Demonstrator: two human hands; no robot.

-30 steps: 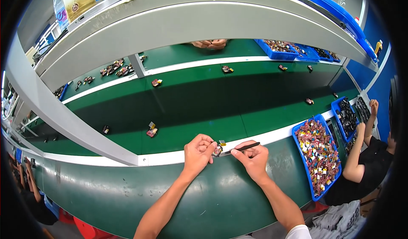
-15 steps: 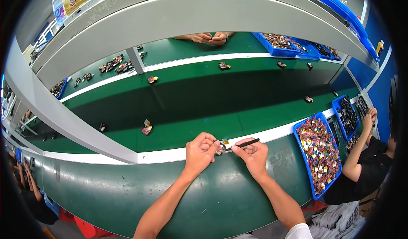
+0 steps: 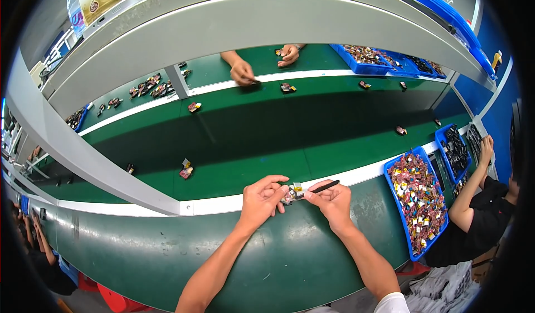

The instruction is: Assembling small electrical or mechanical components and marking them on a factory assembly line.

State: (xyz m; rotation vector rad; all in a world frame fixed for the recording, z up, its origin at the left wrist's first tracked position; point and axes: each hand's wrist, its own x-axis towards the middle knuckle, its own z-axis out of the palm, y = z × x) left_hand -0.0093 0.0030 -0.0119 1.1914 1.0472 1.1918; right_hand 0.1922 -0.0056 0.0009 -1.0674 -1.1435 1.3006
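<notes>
fingers of the left hand (image 3: 262, 200) pinch a small part (image 3: 288, 195) by the white rail (image 3: 217, 205), the right hand (image 3: 333, 203) grips a black pen-like tool (image 3: 325, 186) near it, and while loose pieces (image 3: 186, 171) have slid leftward, its handling seems unfinished.

Factory workshop, assembly-line type. Long green belt (image 3: 245, 182), middle of frame, bearing spaced small wired parts (image 3: 186, 171). Green workbench (image 3: 223, 263), lower centre. Blue tray (image 3: 415, 255), right, heaped with similar parts. Grey metal frame (image 3: 223, 23), top, spanning the line. Co-workers along it: one in black (image 3: 479, 226), right; another's hand (image 3: 242, 72), upper centre; arms (image 3: 43, 235), far left.
</notes>
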